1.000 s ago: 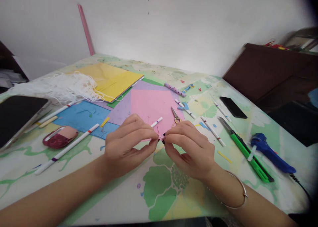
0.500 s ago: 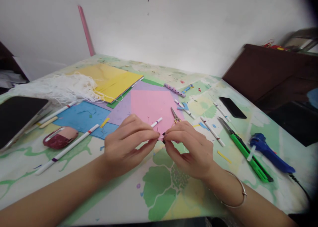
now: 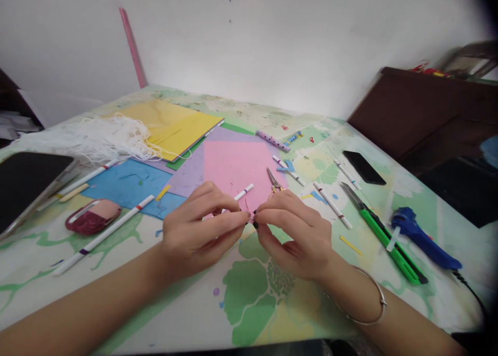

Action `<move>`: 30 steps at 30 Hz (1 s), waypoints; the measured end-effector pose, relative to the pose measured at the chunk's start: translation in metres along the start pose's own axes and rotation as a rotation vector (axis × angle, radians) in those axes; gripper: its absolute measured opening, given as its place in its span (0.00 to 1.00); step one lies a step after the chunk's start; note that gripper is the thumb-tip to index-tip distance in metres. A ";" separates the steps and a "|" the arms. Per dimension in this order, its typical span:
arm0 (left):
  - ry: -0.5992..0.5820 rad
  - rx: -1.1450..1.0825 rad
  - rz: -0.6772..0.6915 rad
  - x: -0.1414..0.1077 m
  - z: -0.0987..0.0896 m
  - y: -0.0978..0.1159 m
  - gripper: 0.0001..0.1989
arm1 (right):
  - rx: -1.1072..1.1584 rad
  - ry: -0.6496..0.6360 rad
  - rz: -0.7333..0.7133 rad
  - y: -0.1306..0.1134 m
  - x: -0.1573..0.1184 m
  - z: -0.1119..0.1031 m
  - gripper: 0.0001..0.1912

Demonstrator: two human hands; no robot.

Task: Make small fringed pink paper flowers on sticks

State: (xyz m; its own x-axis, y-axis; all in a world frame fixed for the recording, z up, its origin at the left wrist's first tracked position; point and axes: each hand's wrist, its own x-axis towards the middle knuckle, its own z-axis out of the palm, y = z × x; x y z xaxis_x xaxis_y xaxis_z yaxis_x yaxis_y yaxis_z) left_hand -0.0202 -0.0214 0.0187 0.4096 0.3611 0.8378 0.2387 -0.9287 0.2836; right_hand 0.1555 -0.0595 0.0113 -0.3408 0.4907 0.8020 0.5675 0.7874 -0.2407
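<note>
My left hand point(image 3: 206, 229) and my right hand point(image 3: 295, 234) meet fingertip to fingertip over the near edge of the pink sheet point(image 3: 237, 164). Both pinch a tiny pink piece of paper point(image 3: 251, 217) between thumb and forefinger; most of it is hidden by the fingers. Just beyond my left fingers lies a white marker point(image 3: 244, 192), partly covered by that hand. Small scissors point(image 3: 274, 178) with gold handles rest on the pink sheet behind my right hand, their handles partly hidden.
To the right are a green box cutter point(image 3: 389, 242) with its blade out, a blue glue gun point(image 3: 426, 239) and a phone point(image 3: 364, 167). On the left lie white string point(image 3: 97, 138), a tablet-like device point(image 3: 31, 185), a maroon case point(image 3: 93, 217) and a marker point(image 3: 109, 231). Yellow sheets point(image 3: 175, 125) lie behind.
The fingers have shifted slightly around the small pink piece, which both hands still pinch. The view has moved a little; the things on the table stay in place.
</note>
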 end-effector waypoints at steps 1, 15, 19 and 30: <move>-0.004 0.003 0.012 0.000 0.000 0.000 0.09 | 0.010 -0.003 0.013 0.000 0.000 0.000 0.10; -0.011 0.081 0.151 -0.002 0.001 -0.005 0.07 | 0.831 -0.101 0.646 -0.004 0.006 0.000 0.09; -0.005 0.111 0.150 -0.004 0.002 -0.005 0.07 | 0.795 -0.120 0.691 -0.006 0.006 0.001 0.08; 0.006 0.087 0.131 -0.004 0.003 -0.006 0.08 | 0.972 -0.161 0.974 0.001 0.012 -0.005 0.08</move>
State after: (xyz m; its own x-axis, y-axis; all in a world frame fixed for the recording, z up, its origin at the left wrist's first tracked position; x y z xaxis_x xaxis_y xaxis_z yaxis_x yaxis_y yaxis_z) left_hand -0.0208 -0.0170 0.0126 0.4370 0.2369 0.8677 0.2591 -0.9570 0.1308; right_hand 0.1550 -0.0546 0.0237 -0.2320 0.9720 0.0369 -0.0977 0.0145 -0.9951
